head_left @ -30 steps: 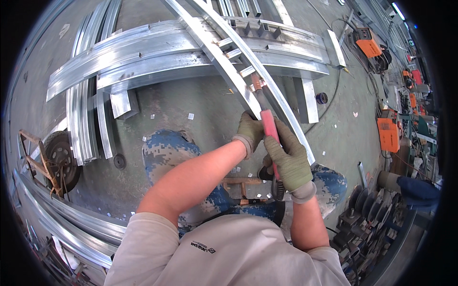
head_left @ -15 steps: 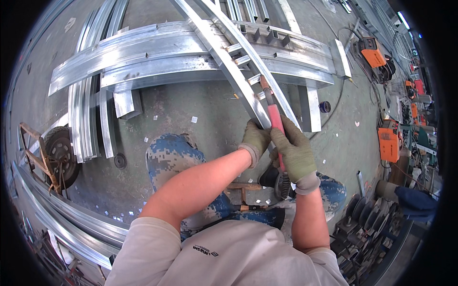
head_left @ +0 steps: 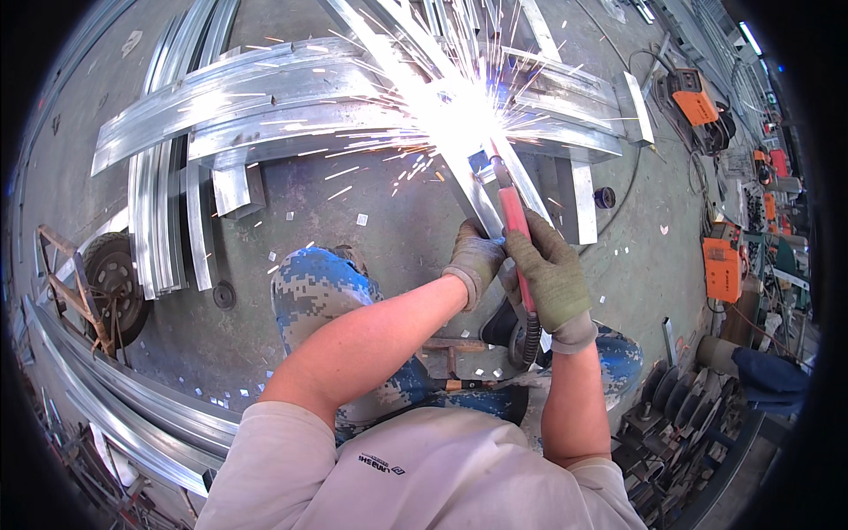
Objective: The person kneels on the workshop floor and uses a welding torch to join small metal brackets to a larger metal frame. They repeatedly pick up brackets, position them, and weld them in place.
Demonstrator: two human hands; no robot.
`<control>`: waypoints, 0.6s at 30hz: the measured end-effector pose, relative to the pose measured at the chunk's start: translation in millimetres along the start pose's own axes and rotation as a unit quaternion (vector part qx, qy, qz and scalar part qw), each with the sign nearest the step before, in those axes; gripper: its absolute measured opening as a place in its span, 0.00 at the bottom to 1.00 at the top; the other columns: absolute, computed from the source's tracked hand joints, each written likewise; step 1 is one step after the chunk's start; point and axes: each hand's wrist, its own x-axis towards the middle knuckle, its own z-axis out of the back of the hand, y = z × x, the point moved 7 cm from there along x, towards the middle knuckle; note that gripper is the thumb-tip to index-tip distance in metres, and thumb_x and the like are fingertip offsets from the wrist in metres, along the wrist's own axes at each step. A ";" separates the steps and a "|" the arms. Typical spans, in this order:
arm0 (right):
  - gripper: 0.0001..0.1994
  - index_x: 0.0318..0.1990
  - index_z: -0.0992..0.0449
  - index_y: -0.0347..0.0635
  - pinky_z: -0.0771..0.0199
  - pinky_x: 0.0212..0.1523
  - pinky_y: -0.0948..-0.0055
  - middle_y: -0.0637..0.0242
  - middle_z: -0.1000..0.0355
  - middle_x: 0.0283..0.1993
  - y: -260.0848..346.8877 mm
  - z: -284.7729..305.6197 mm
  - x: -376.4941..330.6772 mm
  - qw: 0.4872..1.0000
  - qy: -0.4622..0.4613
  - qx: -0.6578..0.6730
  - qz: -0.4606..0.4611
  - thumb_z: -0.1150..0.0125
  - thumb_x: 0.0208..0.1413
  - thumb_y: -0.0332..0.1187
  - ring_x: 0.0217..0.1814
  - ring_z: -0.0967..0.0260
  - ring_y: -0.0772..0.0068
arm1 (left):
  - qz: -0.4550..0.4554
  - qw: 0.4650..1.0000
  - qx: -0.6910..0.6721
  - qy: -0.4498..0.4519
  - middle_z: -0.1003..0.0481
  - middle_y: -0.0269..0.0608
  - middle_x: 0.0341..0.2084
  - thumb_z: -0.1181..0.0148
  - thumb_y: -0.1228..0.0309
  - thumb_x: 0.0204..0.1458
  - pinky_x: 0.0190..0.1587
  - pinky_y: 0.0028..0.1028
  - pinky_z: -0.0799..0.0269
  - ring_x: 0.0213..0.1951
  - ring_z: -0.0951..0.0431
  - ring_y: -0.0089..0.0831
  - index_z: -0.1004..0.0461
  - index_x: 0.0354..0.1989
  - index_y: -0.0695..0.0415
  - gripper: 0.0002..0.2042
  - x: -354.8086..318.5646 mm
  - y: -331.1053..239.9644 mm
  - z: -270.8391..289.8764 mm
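In my right hand (head_left: 552,269), gloved in green, is a red-handled welding torch (head_left: 513,212), its tip pointing away from me. A bright arc at the torch tip throws sparks over the frame and hides the joint beneath. My left hand (head_left: 475,258), also gloved, closes around the near end of the left rail of a ladder-like metal frame (head_left: 481,201), close beside the torch handle. That frame rests across a stack of wide shiny metal channels (head_left: 291,137). A black ribbed torch cable (head_left: 530,340) hangs below my right hand.
A hammer (head_left: 451,352) lies on the floor before me. Orange welding machines (head_left: 723,265) stand on the right. Long metal profiles (head_left: 159,225) lie at left, near a wheeled cart (head_left: 115,287). Small metal squares (head_left: 362,220) are scattered over the floor. A dark round tin (head_left: 604,198) sits nearby.
A glaring arc with flying sparks has started at the torch tip; half a second ago there was none. Both hands have stayed almost in place.
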 end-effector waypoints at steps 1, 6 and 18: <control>0.26 0.66 0.27 0.36 0.32 0.23 0.76 0.71 0.26 0.36 0.7 -0.1 -0.7 1.000 -0.001 0.006 0.002 0.33 0.65 0.40 0.24 0.32 0.82 | -0.011 0.999 0.044 -0.027 0.21 0.48 0.50 0.28 0.79 0.51 0.52 0.33 0.20 0.51 0.19 0.36 0.34 0.59 0.63 0.28 -10.0 -9.0 -2.1; 0.26 0.66 0.27 0.38 0.31 0.24 0.77 0.71 0.24 0.38 4.0 -1.0 -6.7 1.000 -0.002 -0.003 0.006 0.33 0.65 0.40 0.25 0.31 0.82 | -0.040 0.991 0.130 -0.019 0.21 0.52 0.53 0.25 0.73 0.52 0.54 0.35 0.21 0.53 0.19 0.38 0.35 0.60 0.66 0.30 -3.4 -9.7 2.9; 0.26 0.68 0.28 0.38 0.31 0.24 0.77 0.68 0.23 0.38 5.0 -0.8 -4.8 0.999 -0.009 -0.030 0.018 0.36 0.66 0.40 0.26 0.30 0.82 | -0.013 0.998 0.058 -0.006 0.20 0.52 0.52 0.25 0.72 0.52 0.54 0.36 0.21 0.52 0.18 0.40 0.34 0.61 0.66 0.30 0.9 -4.6 2.2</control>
